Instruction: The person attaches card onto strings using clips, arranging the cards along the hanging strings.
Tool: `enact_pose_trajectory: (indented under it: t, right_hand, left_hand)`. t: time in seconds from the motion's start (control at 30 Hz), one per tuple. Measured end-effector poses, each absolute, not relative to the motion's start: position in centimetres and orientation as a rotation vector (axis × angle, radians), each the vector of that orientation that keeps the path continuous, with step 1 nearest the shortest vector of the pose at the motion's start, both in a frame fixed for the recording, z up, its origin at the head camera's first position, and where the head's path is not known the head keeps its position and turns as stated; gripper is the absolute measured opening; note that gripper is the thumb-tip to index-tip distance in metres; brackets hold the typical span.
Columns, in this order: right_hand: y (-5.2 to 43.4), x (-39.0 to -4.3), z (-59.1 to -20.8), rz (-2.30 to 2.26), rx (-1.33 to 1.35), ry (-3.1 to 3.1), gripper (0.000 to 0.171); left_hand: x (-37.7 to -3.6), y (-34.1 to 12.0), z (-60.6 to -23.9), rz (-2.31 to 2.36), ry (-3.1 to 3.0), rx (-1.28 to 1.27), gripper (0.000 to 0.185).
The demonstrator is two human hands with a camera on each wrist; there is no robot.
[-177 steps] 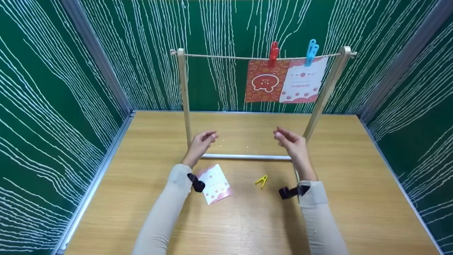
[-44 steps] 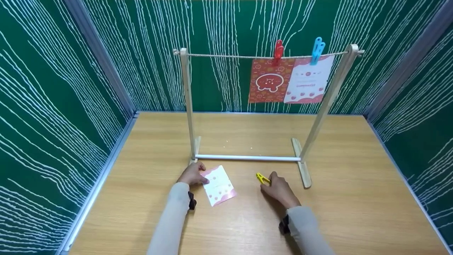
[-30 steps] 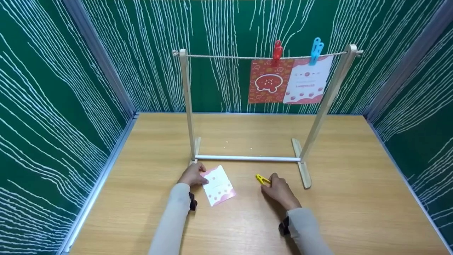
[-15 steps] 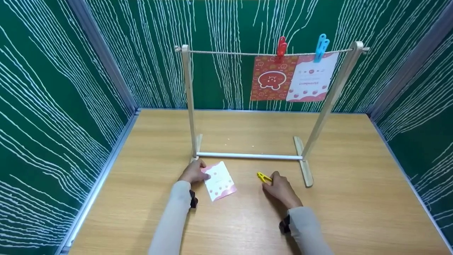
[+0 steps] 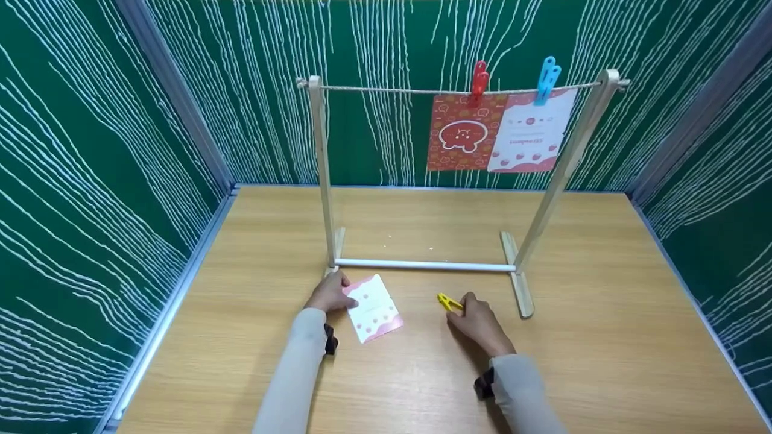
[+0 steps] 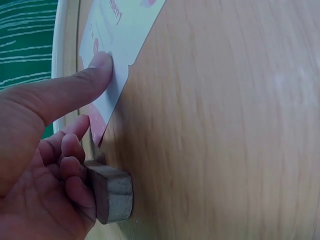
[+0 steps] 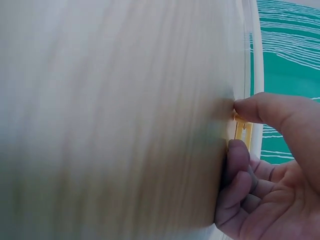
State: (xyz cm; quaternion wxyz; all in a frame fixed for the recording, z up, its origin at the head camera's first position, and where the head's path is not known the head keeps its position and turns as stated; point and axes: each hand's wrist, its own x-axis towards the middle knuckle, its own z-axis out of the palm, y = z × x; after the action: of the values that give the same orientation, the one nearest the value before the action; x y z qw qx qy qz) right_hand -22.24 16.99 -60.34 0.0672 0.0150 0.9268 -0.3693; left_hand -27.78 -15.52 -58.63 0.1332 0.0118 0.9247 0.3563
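Two risks I note: left hand (image 5: pixel 329 293) thumb merely presses the pink card (image 5: pixel 374 308), unpinched, so it may slide; right hand (image 5: pixel 476 317) fingers curl onto the yellow peg (image 5: pixel 447 301), which may skid away.

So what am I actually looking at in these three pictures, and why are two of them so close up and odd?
There is no machine here: a person works with bare hands and wears three cameras. The wide picture comes from a camera on the head, looking down at a wooden table. The two close ones come from cameras strapped to the wrists, so they show mostly fingers and wood.

On the table stands a small wooden rack with a string across the top. Two cards hang from it, one on a red peg, one on a blue peg.

The left hand presses a thumb on a pink card lying flat. The right hand pinches a yellow peg on the table.
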Motion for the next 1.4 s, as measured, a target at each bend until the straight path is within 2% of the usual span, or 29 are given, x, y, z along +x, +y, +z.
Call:
enact_pose_trajectory:
  t: [0.6,0.97,1.4]
  right_hand:
    - [18.6,-21.5,-59.4,-1.329,0.164,2.583,0.038]
    - [19.1,-21.7,-59.5,-1.543,0.171,2.432,0.038]
    - [19.3,-22.1,-58.5,-1.873,0.268,2.228,0.044]
  left_hand:
    - [-28.0,-15.3,-57.9,0.985,2.666,0.050,0.043]
    - [-27.7,-15.6,-58.2,0.977,2.711,0.101,0.041]
    - [-27.3,-15.5,-58.0,1.356,2.520,0.004,0.035]
